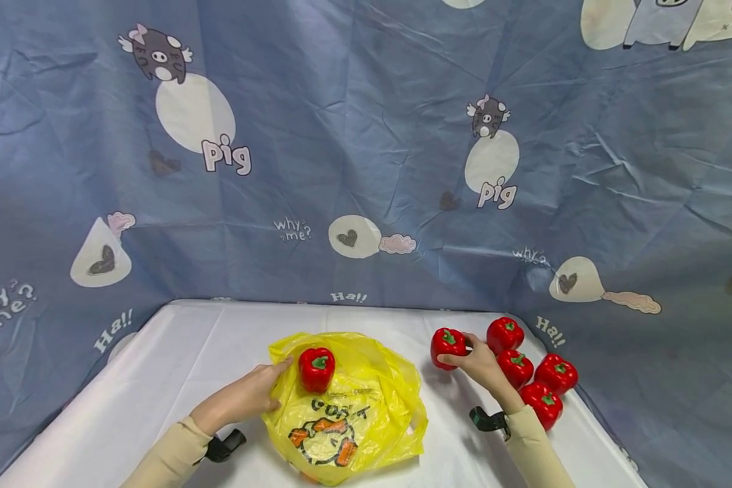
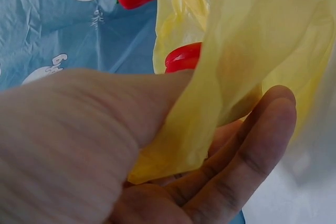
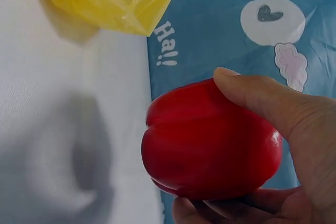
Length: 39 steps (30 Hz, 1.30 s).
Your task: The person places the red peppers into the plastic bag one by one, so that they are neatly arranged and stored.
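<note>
Yellow plastic forms the bag [image 1: 390, 413] on the white surface [image 1: 189, 352]. At its nine o'clock the left grip [image 1: 262, 393] pinches the edge between thumb and fingers, probably to keep the mouth spread. One red pepper [image 1: 317, 369] sits toward the bag's eleven o'clock; how deep inside, I cannot tell. At two o'clock, the right grip [image 1: 482, 362] clasps a second pepper [image 1: 448, 344] across its sides, seemingly for steadiness. Four more peppers [image 1: 520, 371] cluster near three o'clock, likely for easy reach.
</note>
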Tool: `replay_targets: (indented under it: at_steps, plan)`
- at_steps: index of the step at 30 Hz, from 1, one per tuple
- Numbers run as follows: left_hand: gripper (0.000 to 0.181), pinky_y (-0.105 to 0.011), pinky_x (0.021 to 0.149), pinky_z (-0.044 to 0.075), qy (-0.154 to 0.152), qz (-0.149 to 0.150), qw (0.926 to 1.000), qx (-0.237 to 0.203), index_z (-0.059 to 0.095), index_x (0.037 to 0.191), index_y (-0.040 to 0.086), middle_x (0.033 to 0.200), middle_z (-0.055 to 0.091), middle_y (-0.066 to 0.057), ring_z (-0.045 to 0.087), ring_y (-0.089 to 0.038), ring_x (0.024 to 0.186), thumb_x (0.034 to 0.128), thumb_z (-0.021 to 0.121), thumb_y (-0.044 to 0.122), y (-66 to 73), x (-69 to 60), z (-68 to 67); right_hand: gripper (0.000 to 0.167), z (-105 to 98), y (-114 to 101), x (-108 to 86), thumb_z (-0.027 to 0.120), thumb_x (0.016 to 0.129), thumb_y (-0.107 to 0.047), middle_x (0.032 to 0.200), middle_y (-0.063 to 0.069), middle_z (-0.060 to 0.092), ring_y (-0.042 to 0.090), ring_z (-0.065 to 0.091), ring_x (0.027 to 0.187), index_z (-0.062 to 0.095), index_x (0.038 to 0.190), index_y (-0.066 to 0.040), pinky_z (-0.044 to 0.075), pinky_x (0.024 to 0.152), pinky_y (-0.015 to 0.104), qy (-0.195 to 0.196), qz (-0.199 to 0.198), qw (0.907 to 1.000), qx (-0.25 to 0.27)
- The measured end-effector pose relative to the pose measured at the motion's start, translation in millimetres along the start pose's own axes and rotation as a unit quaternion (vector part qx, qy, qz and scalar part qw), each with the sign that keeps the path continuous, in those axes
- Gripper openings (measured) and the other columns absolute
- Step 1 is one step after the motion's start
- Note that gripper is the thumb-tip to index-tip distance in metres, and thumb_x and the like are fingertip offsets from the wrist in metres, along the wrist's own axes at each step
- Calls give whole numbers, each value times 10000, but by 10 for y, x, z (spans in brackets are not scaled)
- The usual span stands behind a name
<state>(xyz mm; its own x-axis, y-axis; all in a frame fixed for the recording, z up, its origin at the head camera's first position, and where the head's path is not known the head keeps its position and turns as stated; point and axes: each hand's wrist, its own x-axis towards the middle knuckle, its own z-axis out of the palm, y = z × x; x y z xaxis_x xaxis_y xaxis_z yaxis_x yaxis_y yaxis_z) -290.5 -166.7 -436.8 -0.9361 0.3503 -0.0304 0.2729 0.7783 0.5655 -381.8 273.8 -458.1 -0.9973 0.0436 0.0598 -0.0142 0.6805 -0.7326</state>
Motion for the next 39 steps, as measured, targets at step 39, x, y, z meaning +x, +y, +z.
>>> replay_targets:
  at_steps: [39]
  plan:
    - [794, -350, 733, 469, 36, -45, 10000, -48, 355, 1430, -118, 1384, 480, -313, 560, -234, 1063, 731, 731, -99, 13, -12, -1, 931, 90, -332, -194, 837, 680, -477, 1315, 203, 565, 325, 581, 1086, 452, 1382, -3, 555, 821, 403, -180, -327, 9992, 157]
